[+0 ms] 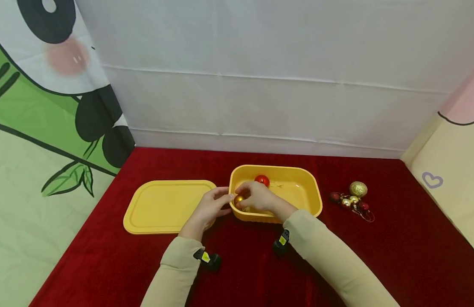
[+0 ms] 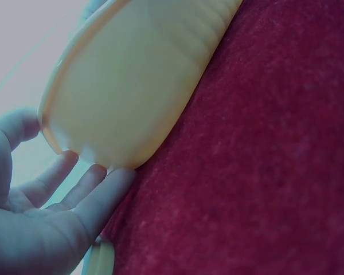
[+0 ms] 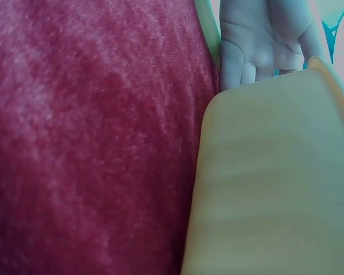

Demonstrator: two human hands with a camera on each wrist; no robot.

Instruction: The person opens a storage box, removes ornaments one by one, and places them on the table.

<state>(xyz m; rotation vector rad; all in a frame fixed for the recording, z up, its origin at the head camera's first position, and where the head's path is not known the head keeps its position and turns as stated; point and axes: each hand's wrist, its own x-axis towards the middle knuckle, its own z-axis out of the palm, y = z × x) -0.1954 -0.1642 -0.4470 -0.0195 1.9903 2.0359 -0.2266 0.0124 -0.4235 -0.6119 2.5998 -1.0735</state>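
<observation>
A yellow plastic box stands on the red cloth. My left hand holds its left end, the thumb at the rim and the fingertips against the outer wall, as the left wrist view shows. Inside the box, my right hand pinches a gold Christmas ball near the left end. Beyond that hand lies a shiny red Christmas ball with a thin gold string. In the right wrist view the box wall hides the right hand; the left hand shows past the box's end.
A yellow lid lies flat left of the box. To the right is a small group of ornaments: a glittery gold ball, smaller gold balls and dark red balls with strings. A pale cloth wall rises behind the table.
</observation>
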